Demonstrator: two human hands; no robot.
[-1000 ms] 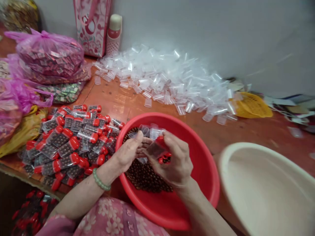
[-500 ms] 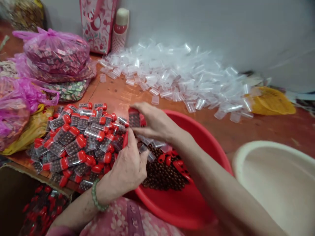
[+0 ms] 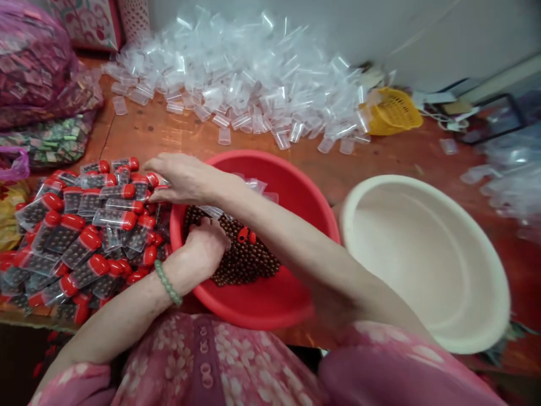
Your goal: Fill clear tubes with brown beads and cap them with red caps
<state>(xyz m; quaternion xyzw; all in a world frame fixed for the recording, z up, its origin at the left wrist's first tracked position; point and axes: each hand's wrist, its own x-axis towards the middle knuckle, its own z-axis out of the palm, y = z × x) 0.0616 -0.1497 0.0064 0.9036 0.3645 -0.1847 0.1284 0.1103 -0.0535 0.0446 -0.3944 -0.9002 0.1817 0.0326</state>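
My left hand, below a green bead bracelet, is down in the red basin with its fingers curled at the shiny brown balls. Whatever those fingers hold is hidden. Crossing above it, my right hand is at the near-right edge of a pile of clear, red-capped containers filled with brown balls. Its thumb and fingers are apart, and a red cap shows between them. Clear empty cases and loose red caps lie in the basin.
Many clear plastic cases are heaped along the wall. A cream basin stands right of the red one. A yellow basket is behind, and pink bags of small packets sit at the left.
The view has shifted right and down. My right hand has moved left to the pile and let go of a filled container. My left hand has dropped from beside it into the balls.
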